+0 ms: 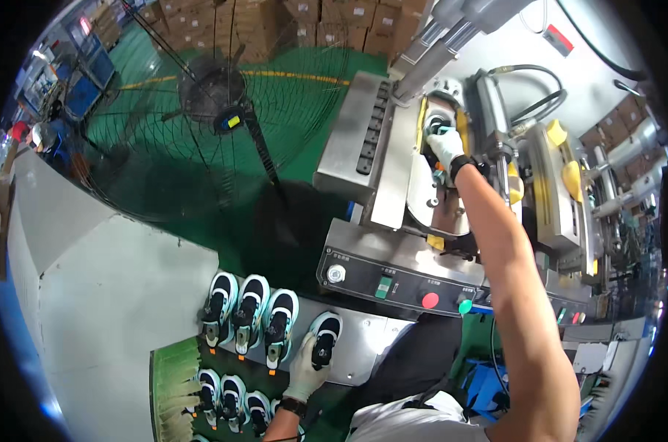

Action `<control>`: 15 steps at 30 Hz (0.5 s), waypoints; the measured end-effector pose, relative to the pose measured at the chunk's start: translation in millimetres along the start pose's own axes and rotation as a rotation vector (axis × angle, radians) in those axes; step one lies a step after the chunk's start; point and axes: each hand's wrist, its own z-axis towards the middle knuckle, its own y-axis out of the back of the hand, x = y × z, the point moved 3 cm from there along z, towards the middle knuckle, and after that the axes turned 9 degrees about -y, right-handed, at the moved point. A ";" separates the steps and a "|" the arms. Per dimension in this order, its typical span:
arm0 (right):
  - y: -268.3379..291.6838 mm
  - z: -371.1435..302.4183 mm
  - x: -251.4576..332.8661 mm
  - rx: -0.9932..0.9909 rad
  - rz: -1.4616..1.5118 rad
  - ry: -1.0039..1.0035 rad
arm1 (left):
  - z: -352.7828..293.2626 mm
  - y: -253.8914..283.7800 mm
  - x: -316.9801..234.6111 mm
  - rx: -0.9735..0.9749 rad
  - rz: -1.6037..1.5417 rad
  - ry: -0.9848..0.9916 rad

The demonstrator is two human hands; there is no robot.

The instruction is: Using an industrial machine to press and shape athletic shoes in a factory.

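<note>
My left hand (307, 372), in a pale glove, grips the heel end of a black and white sneaker (325, 337) at the right end of a row on the metal ledge. Three similar sneakers (249, 313) stand just left of it, with orange tabs at their heels. My right hand (445, 146), also gloved, reaches into the open metal press (389, 188). Its fingers close on a dark and white shoe (436, 124) between the yellow-edged side pads; the hand hides part of that shoe.
The press's front panel (400, 283) carries a red button (430, 300) and a green button (464, 306). More sneakers (232, 404) sit on a lower level. A large caged fan (223, 103) stands beyond the ledge. Stacked cartons (275, 29) line the back, and a second press (558, 195) is to the right.
</note>
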 end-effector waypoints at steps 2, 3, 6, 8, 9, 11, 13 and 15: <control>10.3 20.7 -29.7 0.091 -0.072 0.035 | 4.3 -11.6 1.9 0.007 -0.016 -0.050; 13.0 16.4 -25.9 0.166 -0.065 0.061 | 5.8 -15.3 2.1 0.006 -0.004 -0.058; 31.3 -69.6 39.9 0.126 -0.085 0.258 | 1.3 -5.9 7.0 -0.002 0.018 -0.002; 82.1 -192.9 67.1 0.125 0.188 0.299 | -4.2 -2.2 9.1 -0.042 0.012 -0.019; 108.5 -226.4 36.4 0.086 0.117 0.546 | 3.2 -9.7 4.6 -0.023 -0.003 -0.059; 149.4 -317.2 8.0 0.313 0.325 0.514 | 4.5 -14.3 4.4 0.010 -0.002 -0.031; 165.3 -363.4 -54.6 0.051 0.103 0.647 | 6.2 -12.8 1.9 0.054 -0.036 -0.032; 154.3 -380.9 -121.6 0.015 -0.067 0.468 | 11.2 -1.5 -0.8 0.252 -0.056 -0.056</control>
